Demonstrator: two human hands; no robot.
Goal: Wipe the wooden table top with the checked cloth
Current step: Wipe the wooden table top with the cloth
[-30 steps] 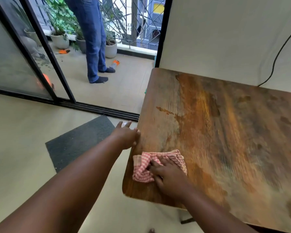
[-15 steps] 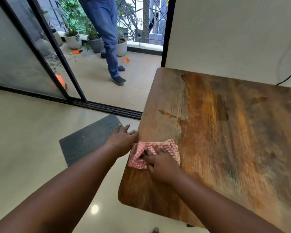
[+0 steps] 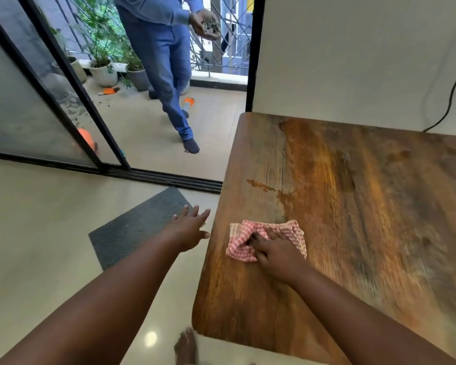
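The wooden table top (image 3: 353,206) fills the right half of the head view, its surface streaked and stained. A bunched red-and-white checked cloth (image 3: 238,250) lies near the table's left edge, towards the front. My right hand (image 3: 275,255) rests on the cloth, and its fingers curl into the folds and grip it against the wood. My left hand (image 3: 188,229) hovers with fingers spread just off the left edge, over the floor, touching nothing.
A dark floor mat (image 3: 140,227) lies left of the table. A person in blue trousers (image 3: 166,64) stands on the balcony past the sliding door track (image 3: 163,177), beside potted plants (image 3: 103,59). A black cable (image 3: 450,101) hangs on the wall behind the table.
My left hand has come off the table's edge and moved left, fingers spread. My right hand has slid the cloth inward, away from the edge. The person on the balcony stepped nearer.
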